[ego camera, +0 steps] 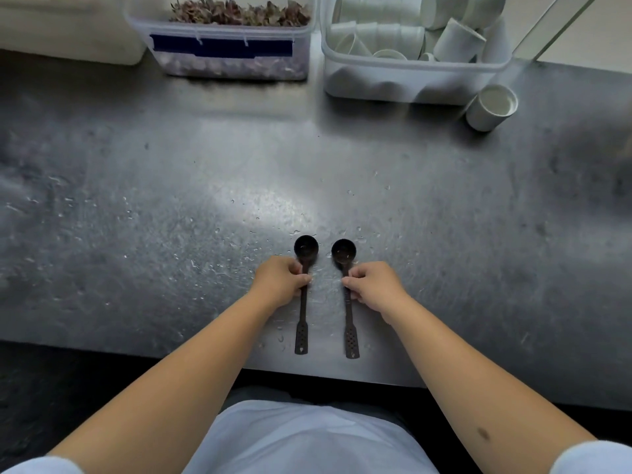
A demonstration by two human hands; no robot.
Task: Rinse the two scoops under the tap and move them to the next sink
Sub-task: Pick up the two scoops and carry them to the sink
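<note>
Scoop handles mid-length under both hands; top-edge tubs cut off, contents perhaps dried leaves.

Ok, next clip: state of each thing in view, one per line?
left scoop: flat on counter, bowl up, left hand pinching its handle
right scoop: flat, bowl up, right hand pinching its handle
counter: wet, droplets
leaf tub: open, filled
cup tub: open, cups jumbled
loose cup: tipped over

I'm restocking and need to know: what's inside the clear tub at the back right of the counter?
The clear tub holds white paper cups, piled loosely, some nested, some tipped over. Its frosted lower wall blurs whatever lies at the bottom. One more cup lies outside, beside it.
</note>
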